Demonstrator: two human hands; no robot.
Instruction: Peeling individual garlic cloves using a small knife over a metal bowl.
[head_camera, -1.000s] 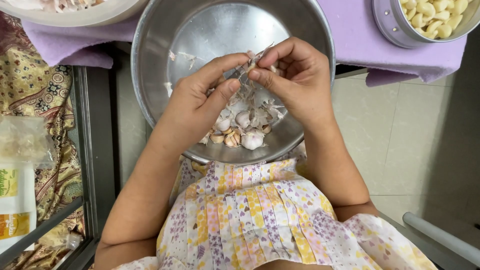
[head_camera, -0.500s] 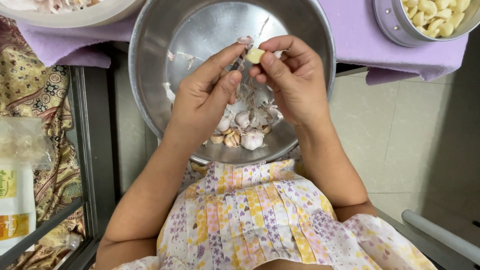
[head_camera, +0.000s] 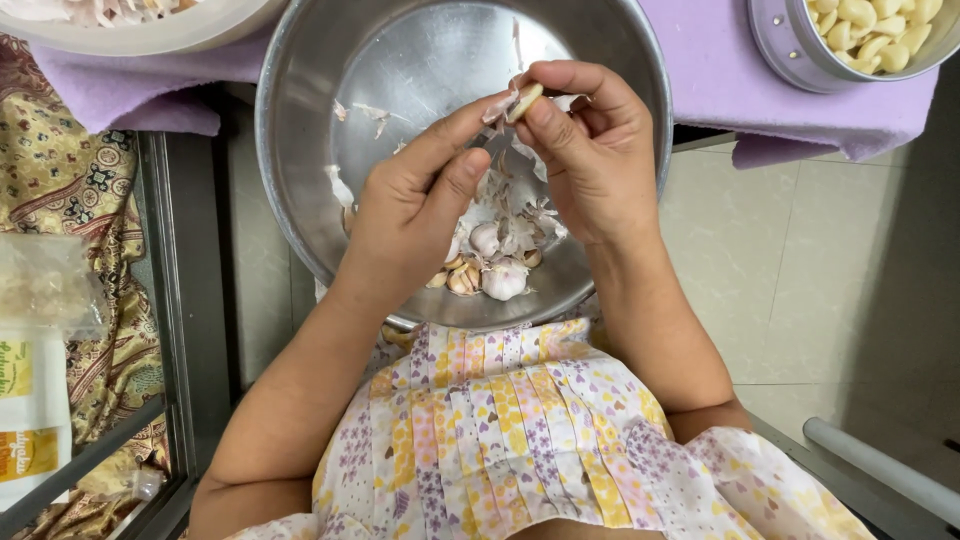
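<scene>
- Head view: both hands meet over the steel bowl; right hand and left hand pinch one garlic clove
- Unpeeled garlic and skins lie at the bowl's near side, partly hidden by the hands
- Far right, a tin of peeled cloves on purple cloth

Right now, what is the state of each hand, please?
Left hand: closed, fingertips pinching the papery skin on the garlic clove.
Right hand: closed, holding the garlic clove.
</scene>
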